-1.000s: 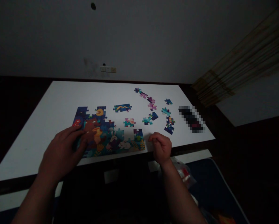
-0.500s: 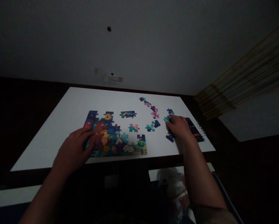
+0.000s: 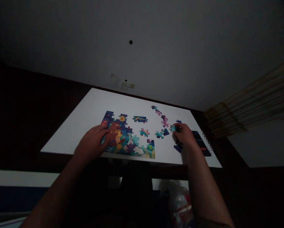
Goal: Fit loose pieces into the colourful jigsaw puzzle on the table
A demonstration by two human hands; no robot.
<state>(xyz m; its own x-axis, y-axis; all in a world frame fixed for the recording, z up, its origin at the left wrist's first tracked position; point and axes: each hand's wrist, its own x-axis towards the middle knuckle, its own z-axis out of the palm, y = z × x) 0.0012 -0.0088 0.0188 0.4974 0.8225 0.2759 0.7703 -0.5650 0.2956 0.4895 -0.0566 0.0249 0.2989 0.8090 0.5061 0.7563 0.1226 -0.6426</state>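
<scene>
A partly joined jigsaw puzzle (image 3: 130, 142) with a bear and rabbits lies near the front edge of the white table (image 3: 70, 133). My left hand (image 3: 92, 141) rests on its left side, fingers stretched out over the pieces. On the right, my right hand (image 3: 184, 135) pinches a teal puzzle piece (image 3: 172, 128) between thumb and fingers. Behind and below that hand, dark blue pieces (image 3: 177, 148) are partly hidden. Between the hands lie a joined blue-and-yellow pair (image 3: 140, 119), a pink-and-teal piece (image 3: 144, 132) and another teal piece (image 3: 159, 135).
Several pink and purple pieces (image 3: 164, 124) form a curved line toward the back. A dark phone (image 3: 202, 144) with a lit screen lies right of my right hand. Below the table edge is a clear plastic bag (image 3: 180, 199). A wall socket (image 3: 128, 84) and a curtain (image 3: 246, 117) are beyond.
The view has tilted, so the table sits further right. My right hand now has the teal piece pinched and tilted up at its fingertips. My left hand stays on the puzzle.
</scene>
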